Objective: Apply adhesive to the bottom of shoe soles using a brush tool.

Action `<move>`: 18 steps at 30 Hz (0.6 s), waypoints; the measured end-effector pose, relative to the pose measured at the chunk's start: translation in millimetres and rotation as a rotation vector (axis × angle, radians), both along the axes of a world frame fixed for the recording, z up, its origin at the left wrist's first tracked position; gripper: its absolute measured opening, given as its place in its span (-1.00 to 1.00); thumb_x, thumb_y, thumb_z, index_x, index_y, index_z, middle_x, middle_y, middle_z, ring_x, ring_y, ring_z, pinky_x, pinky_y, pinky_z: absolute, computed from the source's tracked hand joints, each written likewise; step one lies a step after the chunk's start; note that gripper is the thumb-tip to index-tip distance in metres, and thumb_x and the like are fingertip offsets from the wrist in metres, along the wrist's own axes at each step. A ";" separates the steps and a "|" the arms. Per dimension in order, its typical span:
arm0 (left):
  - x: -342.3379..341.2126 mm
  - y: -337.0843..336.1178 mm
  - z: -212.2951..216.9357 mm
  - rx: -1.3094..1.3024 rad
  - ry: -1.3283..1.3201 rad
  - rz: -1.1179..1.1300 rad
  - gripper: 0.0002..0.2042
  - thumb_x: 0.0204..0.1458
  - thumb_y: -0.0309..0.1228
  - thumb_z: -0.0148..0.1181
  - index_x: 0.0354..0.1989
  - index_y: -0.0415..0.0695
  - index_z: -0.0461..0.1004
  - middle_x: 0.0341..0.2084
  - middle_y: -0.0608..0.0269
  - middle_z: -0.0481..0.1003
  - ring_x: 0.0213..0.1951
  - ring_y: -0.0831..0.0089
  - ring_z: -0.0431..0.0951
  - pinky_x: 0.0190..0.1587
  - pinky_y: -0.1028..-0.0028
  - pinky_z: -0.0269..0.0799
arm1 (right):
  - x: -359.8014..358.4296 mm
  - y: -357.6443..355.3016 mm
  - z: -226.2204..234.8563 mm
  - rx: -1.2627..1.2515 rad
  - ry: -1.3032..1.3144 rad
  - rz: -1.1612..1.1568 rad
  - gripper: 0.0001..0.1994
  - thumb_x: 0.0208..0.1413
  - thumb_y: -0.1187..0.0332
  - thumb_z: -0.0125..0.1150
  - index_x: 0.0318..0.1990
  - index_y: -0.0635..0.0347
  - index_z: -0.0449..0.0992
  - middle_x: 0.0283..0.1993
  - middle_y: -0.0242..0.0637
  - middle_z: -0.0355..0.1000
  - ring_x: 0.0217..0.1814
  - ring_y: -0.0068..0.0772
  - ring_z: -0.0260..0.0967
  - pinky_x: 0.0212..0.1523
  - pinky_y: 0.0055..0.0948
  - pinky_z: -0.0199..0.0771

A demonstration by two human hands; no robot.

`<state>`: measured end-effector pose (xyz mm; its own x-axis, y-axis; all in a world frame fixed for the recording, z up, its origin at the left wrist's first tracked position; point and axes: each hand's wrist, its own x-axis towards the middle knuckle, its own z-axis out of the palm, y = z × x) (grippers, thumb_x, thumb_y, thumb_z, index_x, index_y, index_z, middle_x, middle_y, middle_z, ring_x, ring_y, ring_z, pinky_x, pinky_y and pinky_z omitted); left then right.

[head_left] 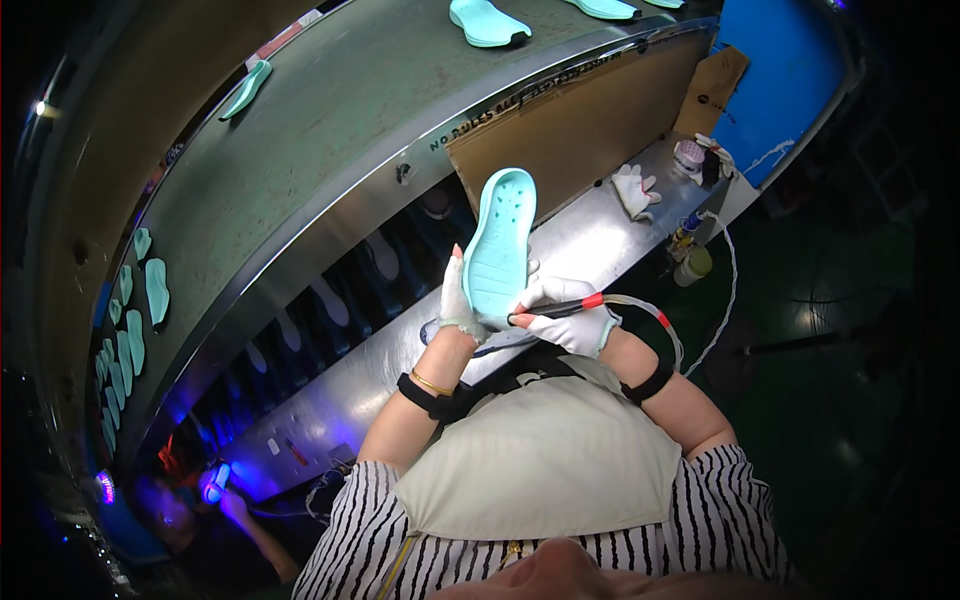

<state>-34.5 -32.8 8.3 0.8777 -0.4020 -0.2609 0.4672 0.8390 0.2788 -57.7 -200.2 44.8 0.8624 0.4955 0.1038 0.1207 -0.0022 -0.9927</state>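
Note:
My left hand (457, 300), in a white fingerless glove, holds a mint-green shoe sole (499, 243) upright by its lower edge, the recessed side facing me. My right hand (572, 318), also gloved in white, grips a thin black pen-like tool (562, 309) with a red band and a cable trailing to the right. The tool's tip touches the sole's lower right edge. Both hands are above the steel work shelf (590, 235).
A conveyor belt (330, 130) carries several mint soles (487, 22) past. A spare white glove (634, 188), small bottles (692, 264) and a cardboard panel (570, 130) sit on the shelf. Another person (215, 500) works at the lower left under violet light.

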 end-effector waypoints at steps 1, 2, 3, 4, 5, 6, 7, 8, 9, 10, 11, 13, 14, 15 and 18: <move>-2.3 0.5 -2.2 -0.055 -0.011 -0.016 -0.33 0.11 0.15 -0.37 0.17 -0.20 0.16 0.03 -0.02 0.33 0.01 0.03 0.38 -0.02 0.07 0.39 | -0.9 0.3 3.8 0.087 0.075 0.014 -0.92 -0.03 0.49 0.26 -0.37 0.19 0.48 -0.41 -0.44 0.43 -0.34 -0.67 0.34 -0.26 -0.61 0.36; -4.4 0.9 -3.1 -0.110 -0.023 -0.032 -0.33 0.12 0.14 -0.37 0.17 -0.19 0.16 0.03 -0.02 0.32 0.02 0.03 0.37 0.01 0.07 0.36 | 7.1 -5.6 -0.5 0.082 0.084 0.075 -0.93 0.00 0.47 0.23 -0.36 0.19 0.47 -0.41 -0.45 0.43 -0.35 -0.70 0.33 -0.29 -0.63 0.35; -6.7 -0.2 -3.0 -0.109 -0.024 -0.034 -0.33 0.12 0.14 -0.37 0.17 -0.19 0.16 0.03 -0.02 0.32 0.02 0.03 0.37 0.01 0.07 0.36 | 11.1 -7.2 2.9 -0.017 0.134 -0.004 -0.93 0.01 0.47 0.23 -0.35 0.19 0.47 -0.41 -0.45 0.43 -0.36 -0.71 0.32 -0.31 -0.64 0.34; -9.4 -3.9 2.2 -0.047 0.045 0.020 -0.34 0.12 0.14 -0.36 0.17 -0.19 0.16 0.04 -0.03 0.32 0.01 0.04 0.37 0.04 0.08 0.34 | 13.5 -8.6 7.6 -0.117 0.184 -0.084 -0.93 0.02 0.46 0.22 -0.35 0.19 0.47 -0.41 -0.45 0.43 -0.36 -0.72 0.32 -0.33 -0.65 0.34; -11.7 -6.3 4.9 0.016 0.114 0.073 -0.34 0.12 0.13 -0.35 0.17 -0.19 0.16 0.04 -0.03 0.31 0.01 0.05 0.37 0.07 0.09 0.31 | 17.7 -5.5 0.2 0.044 0.151 -0.181 -0.93 0.02 0.47 0.22 -0.35 0.20 0.46 -0.41 -0.45 0.43 -0.37 -0.73 0.32 -0.34 -0.66 0.34; -13.0 -6.4 -0.8 -0.154 0.085 0.022 -0.35 0.12 0.12 -0.33 0.17 -0.18 0.17 0.05 -0.04 0.31 0.01 0.07 0.37 0.08 0.12 0.30 | 16.2 -0.7 1.3 0.130 0.130 -0.313 -0.93 0.01 0.48 0.23 -0.36 0.19 0.46 -0.42 -0.46 0.43 -0.39 -0.74 0.31 -0.33 -0.65 0.35; -15.2 -6.0 -7.0 -0.212 0.063 0.032 -0.37 0.12 0.10 -0.31 0.16 -0.19 0.18 0.05 -0.03 0.31 0.01 0.07 0.37 0.09 0.13 0.29 | 16.6 4.2 0.6 0.113 0.036 -0.348 -0.92 0.00 0.49 0.23 -0.36 0.20 0.45 -0.40 -0.45 0.43 -0.38 -0.70 0.33 -0.31 -0.64 0.36; -15.6 -6.0 -12.9 -0.270 0.042 0.042 -0.38 0.12 0.08 -0.30 0.16 -0.19 0.19 0.04 -0.03 0.31 0.01 0.07 0.38 0.09 0.14 0.29 | 16.6 7.7 -2.1 0.096 -0.059 -0.383 -0.92 0.00 0.51 0.23 -0.35 0.20 0.45 -0.39 -0.43 0.43 -0.36 -0.67 0.35 -0.29 -0.63 0.37; -13.3 -6.6 -17.7 -0.270 0.037 0.043 -0.38 0.12 0.08 -0.30 0.16 -0.19 0.19 0.04 -0.03 0.31 0.01 0.07 0.38 0.09 0.14 0.29 | 14.9 9.9 -7.5 0.074 -0.149 -0.313 -0.91 -0.02 0.52 0.24 -0.35 0.21 0.45 -0.37 -0.40 0.42 -0.34 -0.62 0.37 -0.26 -0.62 0.37; -11.3 -7.3 -23.6 -0.163 -0.003 0.066 -0.39 0.12 0.07 -0.29 0.15 -0.20 0.19 0.05 -0.02 0.32 0.01 0.09 0.38 0.10 0.16 0.28 | 10.5 12.5 -12.7 0.051 -0.237 -0.248 -0.89 -0.03 0.54 0.24 -0.35 0.22 0.45 -0.35 -0.36 0.41 -0.32 -0.58 0.38 -0.24 -0.60 0.38; -10.4 -6.6 -29.0 -0.054 -0.042 0.095 -0.39 0.12 0.06 -0.29 0.15 -0.20 0.20 0.05 -0.01 0.32 0.01 0.11 0.38 0.11 0.18 0.27 | 1.0 20.7 3.5 0.027 -0.331 -0.236 -0.89 -0.06 0.53 0.27 -0.37 0.21 0.47 -0.32 -0.31 0.40 -0.28 -0.51 0.40 -0.19 -0.58 0.38; -15.5 -5.1 -22.4 -0.104 -0.060 0.088 -0.39 0.11 0.06 -0.29 0.15 -0.20 0.19 0.03 0.01 0.34 0.01 0.15 0.39 0.11 0.21 0.26 | -4.4 24.4 5.6 0.067 -0.214 -0.111 -0.87 -0.07 0.48 0.30 -0.35 0.21 0.47 -0.35 -0.35 0.43 -0.29 -0.55 0.40 -0.21 -0.59 0.39; -19.1 -4.9 -9.4 -0.134 -0.123 0.061 -0.38 0.11 0.07 -0.29 0.16 -0.19 0.19 0.03 0.01 0.34 0.01 0.13 0.39 0.11 0.21 0.26 | -2.3 19.3 6.4 -0.053 -0.232 -0.057 -0.87 -0.06 0.47 0.29 -0.35 0.20 0.47 -0.36 -0.37 0.45 -0.31 -0.59 0.39 -0.23 -0.59 0.39; -17.8 -3.2 -12.8 -0.134 -0.123 0.061 -0.38 0.11 0.07 -0.29 0.16 -0.19 0.19 0.03 0.01 0.34 0.01 0.13 0.39 0.11 0.21 0.26 | 0.6 16.0 8.2 0.025 -0.047 -0.087 -0.89 -0.04 0.47 0.28 -0.35 0.20 0.47 -0.38 -0.39 0.45 -0.33 -0.62 0.39 -0.25 -0.60 0.39; -18.5 -0.8 -16.3 -0.150 0.052 0.140 -0.36 0.09 0.09 -0.28 0.17 -0.19 0.17 0.04 -0.02 0.32 -0.01 0.04 0.39 0.10 0.19 0.27 | 17.8 9.6 5.3 0.111 0.045 -0.303 -0.93 0.02 0.48 0.23 -0.36 0.21 0.45 -0.36 -0.40 0.46 -0.35 -0.69 0.38 -0.30 -0.65 0.39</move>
